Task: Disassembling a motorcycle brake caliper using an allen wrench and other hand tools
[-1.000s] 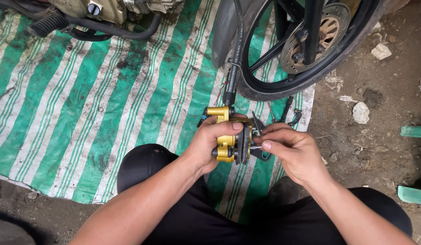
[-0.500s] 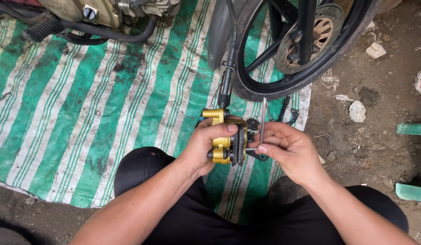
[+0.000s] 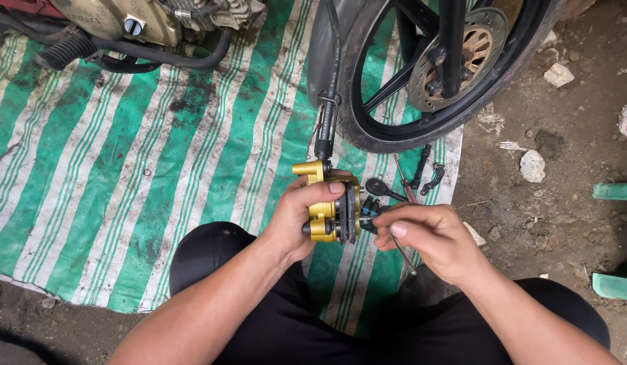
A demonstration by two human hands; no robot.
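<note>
A green-and-white striped tarp [image 3: 158,182] was spread over the dirt ground and filled the left and centre of the frame. Along the upper left edge, part of a motorcycle engine [image 3: 144,20] with dark hoses was seen above the tarp. In the lower centre, the person's knees in black trousers [image 3: 286,318] were seen, with both forearms extended above them.

Slightly left of centre, the left hand [image 3: 296,220] was closed around a gold brake caliper [image 3: 325,206], the thumb laid across its upper face and the fingers wrapped behind it. The caliper was held upright above the tarp, and a black brake hose [image 3: 327,115] was seen running from its top toward the upper centre of the frame. Dark brake pads were visible at the caliper's right side.

Just right of centre, the right hand [image 3: 431,240] was pinched on a thin metal tool [image 3: 401,251], the upper end of which was held against the caliper's right side while the lower end projected below the fingers.

In the upper centre and upper right, a black motorcycle wheel [image 3: 367,128] with a brake disc [image 3: 462,57] was seen standing on the tarp. Below it, small dark tools and parts [image 3: 411,179] were laid on the tarp's right edge. At the far right, a green plastic stool [image 3: 614,236] was seen on the dirt.
</note>
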